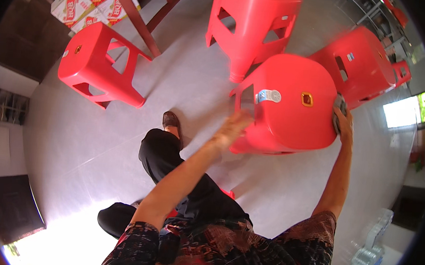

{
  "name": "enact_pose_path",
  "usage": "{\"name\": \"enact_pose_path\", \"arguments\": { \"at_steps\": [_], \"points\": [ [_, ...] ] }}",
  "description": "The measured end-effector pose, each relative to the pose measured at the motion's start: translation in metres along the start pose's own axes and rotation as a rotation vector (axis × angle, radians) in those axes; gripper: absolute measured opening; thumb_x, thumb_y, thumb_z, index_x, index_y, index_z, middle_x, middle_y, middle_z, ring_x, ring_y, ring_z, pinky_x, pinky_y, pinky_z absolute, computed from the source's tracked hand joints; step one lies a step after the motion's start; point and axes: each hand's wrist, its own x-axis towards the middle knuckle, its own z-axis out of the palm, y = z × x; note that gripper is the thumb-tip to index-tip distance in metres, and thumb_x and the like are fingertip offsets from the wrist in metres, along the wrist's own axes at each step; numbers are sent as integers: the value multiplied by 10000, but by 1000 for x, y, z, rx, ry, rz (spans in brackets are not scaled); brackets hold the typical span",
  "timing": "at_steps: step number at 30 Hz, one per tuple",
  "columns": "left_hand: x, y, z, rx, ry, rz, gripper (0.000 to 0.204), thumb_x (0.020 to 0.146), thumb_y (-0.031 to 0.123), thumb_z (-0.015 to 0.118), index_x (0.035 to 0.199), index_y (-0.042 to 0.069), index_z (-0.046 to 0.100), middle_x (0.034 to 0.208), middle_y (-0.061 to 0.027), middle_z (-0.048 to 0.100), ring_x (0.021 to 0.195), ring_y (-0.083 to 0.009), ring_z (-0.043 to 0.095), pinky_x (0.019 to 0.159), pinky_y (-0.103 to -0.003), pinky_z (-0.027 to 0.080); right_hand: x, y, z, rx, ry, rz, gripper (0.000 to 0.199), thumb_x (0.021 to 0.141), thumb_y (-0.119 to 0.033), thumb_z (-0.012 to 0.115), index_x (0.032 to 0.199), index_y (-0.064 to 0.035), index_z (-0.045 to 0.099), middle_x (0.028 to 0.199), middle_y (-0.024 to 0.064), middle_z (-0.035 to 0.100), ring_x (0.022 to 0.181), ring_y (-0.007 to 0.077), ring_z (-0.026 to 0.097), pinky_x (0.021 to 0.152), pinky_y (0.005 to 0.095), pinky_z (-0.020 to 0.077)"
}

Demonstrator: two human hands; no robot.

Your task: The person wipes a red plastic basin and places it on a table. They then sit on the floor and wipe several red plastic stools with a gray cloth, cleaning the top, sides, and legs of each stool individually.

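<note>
A red plastic stool with a rounded-square seat (293, 103) is located ahead of the person and to the right, its seat top bared to view. At the right rim of the seat, a crumpled grey cloth (339, 108) is held by the right hand (345, 126); the fingers are closed on the fabric, which is pressed against the rim. The left hand (235, 127) is blurred near the stool's left side; whether its fingers are closed, or the stool is touched by it, cannot be told.

Tipping is judged the principal risk: if the right rim is pushed hard without a counter-hold at the left, the light stool could be slid or tilted. A knock is also considered possible, since a second red plastic stool (360, 66) is placed close behind on the right and a tall red plastic stool (255, 20) beyond. The cloth could be dropped if its folds are caught on the rim under a loosened grip. The blue-and-white paper sticker (267, 96) could be lifted at its edge by rough rubbing.
</note>
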Motion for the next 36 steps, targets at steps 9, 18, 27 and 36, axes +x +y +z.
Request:
{"name": "enact_pose_path", "arguments": {
  "at_steps": [9, 18, 27, 36],
  "points": [
    [51, -10, 26, 155, -87, -50, 1097, 673, 535, 711, 1408, -42, 137, 1391, -221, 315, 1310, -281, 320, 1081, -399, 274, -16, 43, -13, 970, -393, 160, 511, 892, -313, 555, 1307, -43, 429, 1257, 84, 516, 1149, 194, 505, 967, 349, 409],
    [-21, 43, -36, -545, 14, 160, 654, 751, 170, 762, 1270, -45, 428, 1173, -114, 563, 1072, -196, 558, 965, -344, 441, -97, -104, 20, 793, -345, -47, 623, 789, -322, 650, 1287, -17, 433, 1184, 98, 529, 1094, 232, 505, 921, 358, 412],
    [-166, 107, -64, -551, 121, 522, 692, 741, 201, 764, 1251, -102, 408, 1186, -154, 542, 1115, -226, 539, 1003, -370, 412, -165, -209, 3, 899, -447, -314, 630, 778, -272, 639, 1310, -18, 416, 1182, 102, 529, 1068, 234, 531, 897, 367, 437],
    [-311, 157, -40, -519, 239, 824, 661, 730, 154, 751, 1224, -112, 401, 1125, -170, 561, 1028, -226, 582, 917, -356, 478, -212, -272, -46, 1055, -250, -584, 529, 794, -285, 628, 1208, 17, 497, 1189, 147, 504, 1112, 264, 514, 911, 449, 475]
  ]
}}
